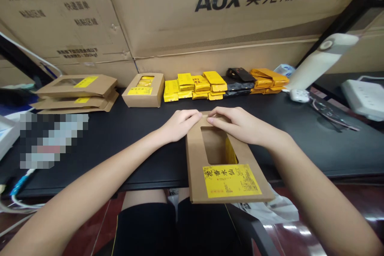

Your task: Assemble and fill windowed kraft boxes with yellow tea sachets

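Note:
A brown cardboard box (196, 168) with a cut-out window and a yellow label (232, 181) lies at the table's front edge, its labelled end jutting past the edge. Through the window something yellow shows inside. My left hand (181, 124) holds the far left corner, thumb and fingers pressed together there. At the far right corner, my right hand (235, 124) grips the box, its thumb on top near the window and its fingers curled over the far edge. Both hands are close together at the box's far end.
Flattened brown boxes (78, 92) are stacked at the left, beside an upright windowed box (150, 98). Yellow packets (195, 84), black packets (239, 84) and orange packets (268, 80) line the back. A pale bottle (318, 62), glasses (333, 118) and a power strip (364, 96) are right.

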Demonstrator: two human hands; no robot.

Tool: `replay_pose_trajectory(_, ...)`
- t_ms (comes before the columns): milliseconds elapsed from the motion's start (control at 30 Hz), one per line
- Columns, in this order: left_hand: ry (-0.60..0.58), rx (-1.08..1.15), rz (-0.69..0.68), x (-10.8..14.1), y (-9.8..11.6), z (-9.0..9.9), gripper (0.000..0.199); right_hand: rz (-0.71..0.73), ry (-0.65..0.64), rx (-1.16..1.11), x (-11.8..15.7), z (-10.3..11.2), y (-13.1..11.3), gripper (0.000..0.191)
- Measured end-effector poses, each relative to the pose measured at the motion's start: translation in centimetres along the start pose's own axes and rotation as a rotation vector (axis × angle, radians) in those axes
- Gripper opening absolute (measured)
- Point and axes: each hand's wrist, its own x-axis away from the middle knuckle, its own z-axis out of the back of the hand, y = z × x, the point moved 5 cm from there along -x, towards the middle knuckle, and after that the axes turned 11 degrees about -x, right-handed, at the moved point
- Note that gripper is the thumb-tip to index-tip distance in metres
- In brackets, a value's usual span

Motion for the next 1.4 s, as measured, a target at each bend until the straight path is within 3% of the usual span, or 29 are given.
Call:
replay_pose_trajectory(433, 0.005, 0.055, -0.011, -0.08, -0.12, 0.09, 0.03, -0.026, 0.009, -0.068, -0.82, -0.23, 0.66, 0.037)
replay_pose_trajectory(1400, -0.028, 0.083, -0.001, 0.0, 0.07, -0.15, 0.033, -0.062, 0.029, -0.204, -1.04, -0.33, 0.92, 0.032)
